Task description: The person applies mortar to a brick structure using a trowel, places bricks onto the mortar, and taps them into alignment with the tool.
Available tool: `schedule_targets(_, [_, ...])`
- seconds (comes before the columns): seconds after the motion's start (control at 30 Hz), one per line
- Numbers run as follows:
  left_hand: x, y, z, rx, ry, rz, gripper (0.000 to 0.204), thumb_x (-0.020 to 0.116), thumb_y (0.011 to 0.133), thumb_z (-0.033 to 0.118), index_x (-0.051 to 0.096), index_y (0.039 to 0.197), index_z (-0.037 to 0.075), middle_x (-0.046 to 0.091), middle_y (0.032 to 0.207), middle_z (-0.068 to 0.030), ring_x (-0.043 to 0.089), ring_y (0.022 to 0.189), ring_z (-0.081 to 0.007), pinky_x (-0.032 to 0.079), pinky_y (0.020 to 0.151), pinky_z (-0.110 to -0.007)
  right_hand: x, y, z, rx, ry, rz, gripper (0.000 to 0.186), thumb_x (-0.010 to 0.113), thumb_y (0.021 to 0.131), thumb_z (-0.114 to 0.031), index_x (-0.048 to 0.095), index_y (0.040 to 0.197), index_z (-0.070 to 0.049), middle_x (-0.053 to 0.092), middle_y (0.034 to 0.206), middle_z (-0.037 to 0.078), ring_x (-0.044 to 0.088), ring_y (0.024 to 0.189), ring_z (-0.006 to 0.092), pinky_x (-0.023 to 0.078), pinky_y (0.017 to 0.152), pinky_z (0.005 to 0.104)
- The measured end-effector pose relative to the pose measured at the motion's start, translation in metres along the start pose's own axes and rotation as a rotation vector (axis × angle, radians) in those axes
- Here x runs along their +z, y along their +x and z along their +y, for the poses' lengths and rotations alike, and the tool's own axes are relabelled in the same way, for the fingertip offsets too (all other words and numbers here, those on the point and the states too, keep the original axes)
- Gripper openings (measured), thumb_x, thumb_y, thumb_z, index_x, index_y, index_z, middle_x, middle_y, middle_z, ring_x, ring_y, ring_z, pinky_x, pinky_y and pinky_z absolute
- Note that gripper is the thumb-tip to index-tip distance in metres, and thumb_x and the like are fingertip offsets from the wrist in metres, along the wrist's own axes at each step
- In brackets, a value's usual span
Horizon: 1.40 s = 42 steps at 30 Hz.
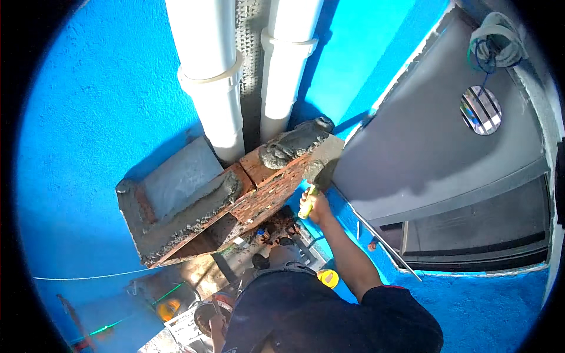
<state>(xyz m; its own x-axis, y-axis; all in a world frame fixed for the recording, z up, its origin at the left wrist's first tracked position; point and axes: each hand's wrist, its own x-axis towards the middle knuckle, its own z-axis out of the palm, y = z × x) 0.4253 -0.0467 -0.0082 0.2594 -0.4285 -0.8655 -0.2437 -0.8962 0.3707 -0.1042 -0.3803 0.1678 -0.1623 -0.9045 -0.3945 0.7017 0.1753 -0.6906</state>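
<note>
My right hand (316, 206) is closed around the yellow-green handle of a trowel (323, 162). The trowel's blade, smeared with grey mortar, is at the right end of a brick ledge (273, 191). A thick lump of wet mortar (288, 147) lies on the ledge top, just left of the blade. Farther left, more mortar (203, 206) runs along the ledge beside a flat grey slab (182, 176). Low in the view, my left hand (218, 325) is beside a bucket (204, 317) with dark contents; its fingers are too small and shaded to make out.
Two white pipes (209, 53) (285, 65) come down the blue wall (106, 106) behind the ledge. On the right is a window (477, 217) with a grey panel above it. A thin rod (376, 235) leans near its corner. A yellow round object (328, 278) sits below my right arm.
</note>
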Motion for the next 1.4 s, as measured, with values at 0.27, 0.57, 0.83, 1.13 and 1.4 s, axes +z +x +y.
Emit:
schedule_targets(0.27, [0.0,-0.006,-0.009,-0.012,0.0,0.009,0.019,0.057,0.077,0.02,0.064,0.063,0.008,0.059,0.057,-0.0077,0.06,0.051,-0.0204,0.047,0.049,-0.036,0.017,-0.052,0.021,0.226,-0.133,-0.131,0.03,0.05,0.069,0.002,0.05,0.096,-0.009,0.052,0.079,0.006,0.053,0.069,0.0209,0.048,0.063,0.0359])
schedule_targets(0.57, [0.008,-0.002,-0.017,-0.005,-0.014,-0.002,0.02,0.058,0.078,0.022,0.064,0.064,0.008,0.059,0.059,-0.0085,0.061,0.053,-0.0213,0.048,0.051,-0.037,0.073,-0.093,0.015,0.294,-0.271,-0.235,0.026,0.051,0.074,0.002,0.051,0.098,-0.008,0.053,0.082,0.006,0.055,0.074,0.0205,0.046,0.066,0.0346])
schedule_targets(0.83, [0.004,0.023,-0.041,0.425,0.626,0.055,0.021,0.058,0.078,0.023,0.065,0.065,0.008,0.06,0.06,-0.0093,0.062,0.054,-0.0221,0.049,0.053,-0.038,0.087,-0.093,-0.017,-0.464,-1.683,-0.064,0.035,0.062,0.077,-0.013,0.052,0.109,-0.003,0.061,0.098,0.023,0.06,0.09,0.0415,0.049,0.078,0.0471])
schedule_targets(1.13, [0.025,-0.006,-0.026,-0.134,-0.117,-0.065,0.015,0.056,0.077,0.008,0.058,0.064,0.002,0.052,0.055,-0.0075,0.054,0.042,-0.0189,0.047,0.04,-0.035,0.128,-0.085,-0.156,0.13,-0.964,0.007,0.034,0.05,0.097,-0.042,0.053,0.106,-0.009,0.056,0.076,0.003,0.05,0.048,0.0086,0.041,0.041,0.0245])
schedule_targets(1.4, [0.048,-0.009,-0.011,-0.118,-0.267,0.013,0.011,0.06,0.077,0.008,0.058,0.068,0.003,0.051,0.057,-0.0057,0.051,0.043,-0.0188,0.05,0.042,-0.036,0.154,-0.094,-0.132,0.682,-0.351,-0.181,0.03,0.052,0.094,-0.049,0.052,0.092,-0.02,0.046,0.068,-0.003,0.04,0.046,0.0072,0.03,0.035,0.0206])
